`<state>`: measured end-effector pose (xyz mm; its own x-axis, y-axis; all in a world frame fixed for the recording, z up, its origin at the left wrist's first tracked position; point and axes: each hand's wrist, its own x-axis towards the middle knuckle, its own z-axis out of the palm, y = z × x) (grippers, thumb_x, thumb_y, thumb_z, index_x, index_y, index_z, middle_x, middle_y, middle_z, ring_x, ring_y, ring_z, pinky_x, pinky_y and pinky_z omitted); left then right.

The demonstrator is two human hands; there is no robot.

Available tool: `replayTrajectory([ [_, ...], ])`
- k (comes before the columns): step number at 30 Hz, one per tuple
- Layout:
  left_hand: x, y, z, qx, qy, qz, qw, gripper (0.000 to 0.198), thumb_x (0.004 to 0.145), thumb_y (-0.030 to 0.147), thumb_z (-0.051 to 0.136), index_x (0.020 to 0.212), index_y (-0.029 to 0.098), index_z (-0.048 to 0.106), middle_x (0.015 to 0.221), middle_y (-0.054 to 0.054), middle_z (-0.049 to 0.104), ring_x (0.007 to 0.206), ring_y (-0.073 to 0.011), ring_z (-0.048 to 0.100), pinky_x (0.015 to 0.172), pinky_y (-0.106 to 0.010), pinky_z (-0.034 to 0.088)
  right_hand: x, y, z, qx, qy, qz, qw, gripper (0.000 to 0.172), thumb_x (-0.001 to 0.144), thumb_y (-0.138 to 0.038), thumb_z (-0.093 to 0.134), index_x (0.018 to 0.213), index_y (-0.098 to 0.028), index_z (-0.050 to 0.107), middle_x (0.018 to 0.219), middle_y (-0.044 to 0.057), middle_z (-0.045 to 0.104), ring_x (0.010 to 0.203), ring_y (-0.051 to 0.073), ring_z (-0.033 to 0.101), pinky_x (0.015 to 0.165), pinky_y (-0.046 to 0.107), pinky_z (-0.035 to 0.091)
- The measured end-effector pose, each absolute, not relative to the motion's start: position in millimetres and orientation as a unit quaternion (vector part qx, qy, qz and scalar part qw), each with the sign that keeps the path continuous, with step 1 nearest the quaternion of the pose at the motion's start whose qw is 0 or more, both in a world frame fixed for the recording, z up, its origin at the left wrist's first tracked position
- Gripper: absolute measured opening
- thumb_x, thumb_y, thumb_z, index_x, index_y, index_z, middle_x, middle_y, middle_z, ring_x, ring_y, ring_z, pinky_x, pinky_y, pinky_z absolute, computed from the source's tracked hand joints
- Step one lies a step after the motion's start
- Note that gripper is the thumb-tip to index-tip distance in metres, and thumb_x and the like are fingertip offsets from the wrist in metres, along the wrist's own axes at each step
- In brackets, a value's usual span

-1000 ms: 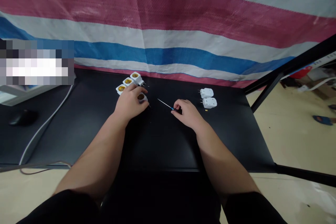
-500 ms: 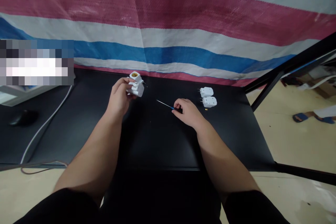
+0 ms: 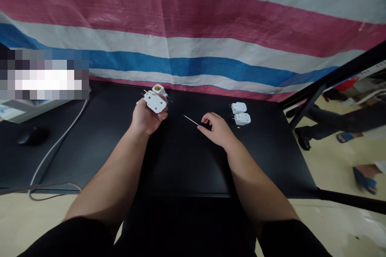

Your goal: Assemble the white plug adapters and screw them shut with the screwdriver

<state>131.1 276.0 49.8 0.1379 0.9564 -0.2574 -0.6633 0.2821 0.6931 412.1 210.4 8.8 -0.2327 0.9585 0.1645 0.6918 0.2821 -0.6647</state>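
My left hand (image 3: 147, 118) is closed around a white plug adapter (image 3: 156, 103), its flat face with small round holes turned up and metal pins pointing to the upper left. Just behind it is a white lamp socket (image 3: 158, 88) with a brass-coloured inside and pins on its right; the adapter partly covers it. My right hand (image 3: 214, 128) rests on the black tabletop, fingers curled around a screwdriver (image 3: 191, 120). The thin metal shaft points left, while the handle is hidden in the hand. Right of this hand lie two similar white plug adapters (image 3: 239, 107) (image 3: 242, 119).
A small yellow piece (image 3: 239, 127) lies below the two adapters. On the left are a black mouse (image 3: 32, 135), a grey cable (image 3: 57, 140) and a partly blurred white device (image 3: 24, 110). Striped sheeting (image 3: 193, 64) hangs behind the table (image 3: 187, 160). People's legs (image 3: 334, 120) show at right.
My left hand has rolled over, turning the adapter's holed face upward. The right hand keeps its place with the screwdriver. Dark-trousered legs have come into view on the right.
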Motion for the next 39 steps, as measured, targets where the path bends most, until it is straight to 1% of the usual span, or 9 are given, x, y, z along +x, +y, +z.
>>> replayTrajectory([
  [4, 131, 277, 50, 0.203, 0.333, 0.569, 0.724, 0.022, 0.095, 0.026, 0.052, 0.085, 0.015, 0.069, 0.074, -0.009, 0.067, 0.048, -0.0114, 0.052, 0.038, -0.019, 0.034, 405, 214, 8, -0.565, -0.735, 0.214, 0.307, 0.009, 0.095, -0.025, 0.078, 0.099, -0.024, 0.070, 0.104, 0.007, 0.073, 0.096, 0.025, 0.069, 0.087, 0.040, 0.056],
  [8, 129, 276, 53, 0.195, 0.340, 0.588, 0.707, 0.028, 0.099, 0.026, 0.048, 0.083, 0.015, 0.069, 0.072, -0.009, 0.067, 0.047, -0.0117, 0.052, 0.035, -0.018, 0.032, 388, 228, 14, -0.561, -0.751, 0.181, 0.297, 0.009, 0.098, -0.022, 0.076, 0.107, -0.023, 0.078, 0.104, 0.008, 0.079, 0.100, 0.027, 0.073, 0.097, 0.044, 0.058],
  [14, 124, 273, 63, 0.133, 0.307, 0.589, 0.736, 0.031, 0.105, 0.032, 0.047, 0.088, 0.016, 0.068, 0.070, -0.008, 0.066, 0.049, -0.0114, 0.052, 0.034, -0.014, 0.031, 340, 276, 33, -0.567, -0.787, 0.136, 0.203, 0.023, 0.106, -0.024, 0.073, 0.126, -0.018, 0.083, 0.123, 0.012, 0.083, 0.118, 0.032, 0.075, 0.109, 0.047, 0.057],
  [17, 123, 273, 65, 0.117, 0.308, 0.597, 0.731, 0.031, 0.107, 0.032, 0.046, 0.089, 0.017, 0.066, 0.071, -0.008, 0.066, 0.048, -0.0111, 0.053, 0.034, -0.013, 0.030, 316, 299, 37, -0.584, -0.786, 0.127, 0.160, 0.028, 0.108, -0.029, 0.073, 0.131, -0.018, 0.083, 0.130, 0.014, 0.082, 0.125, 0.033, 0.074, 0.109, 0.047, 0.058],
  [22, 124, 274, 61, 0.127, 0.315, 0.600, 0.725, 0.027, 0.105, 0.031, 0.047, 0.094, 0.017, 0.067, 0.073, -0.009, 0.069, 0.051, -0.0130, 0.058, 0.034, -0.014, 0.029, 291, 318, 30, -0.607, -0.778, 0.106, 0.125, 0.023, 0.109, -0.035, 0.072, 0.123, -0.021, 0.084, 0.130, 0.014, 0.082, 0.121, 0.032, 0.075, 0.102, 0.045, 0.059],
  [30, 130, 275, 53, 0.169, 0.343, 0.596, 0.706, 0.015, 0.095, 0.021, 0.050, 0.088, 0.018, 0.064, 0.077, -0.009, 0.071, 0.057, -0.0169, 0.068, 0.038, -0.018, 0.037, 284, 322, 34, -0.597, -0.792, 0.096, 0.083, 0.020, 0.110, -0.022, 0.064, 0.117, -0.018, 0.082, 0.132, 0.017, 0.082, 0.120, 0.034, 0.076, 0.099, 0.046, 0.058],
  [33, 135, 276, 48, 0.188, 0.355, 0.599, 0.692, 0.010, 0.091, 0.020, 0.054, 0.085, 0.019, 0.062, 0.079, -0.009, 0.072, 0.058, -0.0165, 0.067, 0.040, -0.019, 0.041, 301, 311, 41, -0.584, -0.790, 0.132, 0.132, 0.016, 0.108, -0.020, 0.066, 0.112, -0.017, 0.081, 0.126, 0.018, 0.082, 0.116, 0.033, 0.076, 0.097, 0.045, 0.058],
  [37, 142, 273, 43, 0.226, 0.373, 0.590, 0.680, 0.007, 0.092, 0.021, 0.058, 0.087, 0.019, 0.063, 0.084, -0.009, 0.075, 0.060, -0.0167, 0.067, 0.043, -0.021, 0.045, 331, 280, 51, -0.505, -0.751, 0.263, 0.333, 0.013, 0.109, -0.027, 0.066, 0.106, -0.020, 0.078, 0.105, 0.008, 0.083, 0.094, 0.023, 0.076, 0.088, 0.036, 0.058],
  [39, 146, 271, 41, 0.250, 0.379, 0.577, 0.679, 0.007, 0.093, 0.021, 0.058, 0.089, 0.019, 0.064, 0.086, -0.009, 0.076, 0.063, -0.0177, 0.069, 0.045, -0.022, 0.047, 341, 263, 54, -0.469, -0.730, 0.316, 0.383, 0.016, 0.108, -0.034, 0.068, 0.104, -0.021, 0.076, 0.099, 0.005, 0.081, 0.087, 0.021, 0.074, 0.082, 0.035, 0.057],
])
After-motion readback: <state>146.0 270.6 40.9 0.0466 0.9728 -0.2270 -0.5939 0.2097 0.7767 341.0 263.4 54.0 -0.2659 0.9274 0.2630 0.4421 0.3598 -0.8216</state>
